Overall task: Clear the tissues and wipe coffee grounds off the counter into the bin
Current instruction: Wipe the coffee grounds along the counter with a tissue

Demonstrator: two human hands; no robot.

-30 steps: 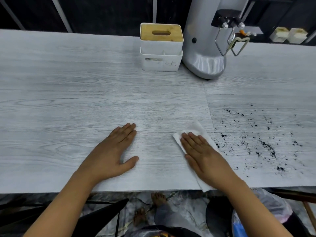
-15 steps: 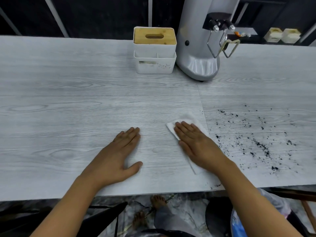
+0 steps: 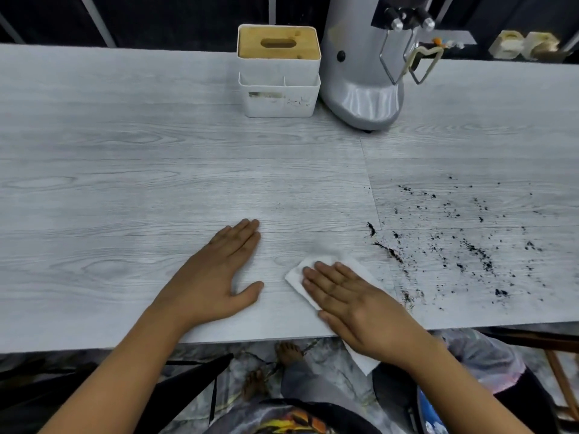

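Left hand [image 3: 216,277] flat on the counter [image 3: 125,189], fingers together, thumb out, holding nothing. Right hand [image 3: 357,302] flat, fingers straight, pressing the tissue [image 3: 297,277] at the near edge; one corner hangs over. Coffee grounds [image 3: 463,242] scattered right of it. Bin [image 3: 470,364] probably below, partly hidden.

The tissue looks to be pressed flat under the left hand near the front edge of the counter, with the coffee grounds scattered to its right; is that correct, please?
Not quite: the head view shows the right hand pressing the tissue flat near the counter's front edge. The left hand rests flat on bare counter beside it. The coffee grounds do lie to the tissue's right.
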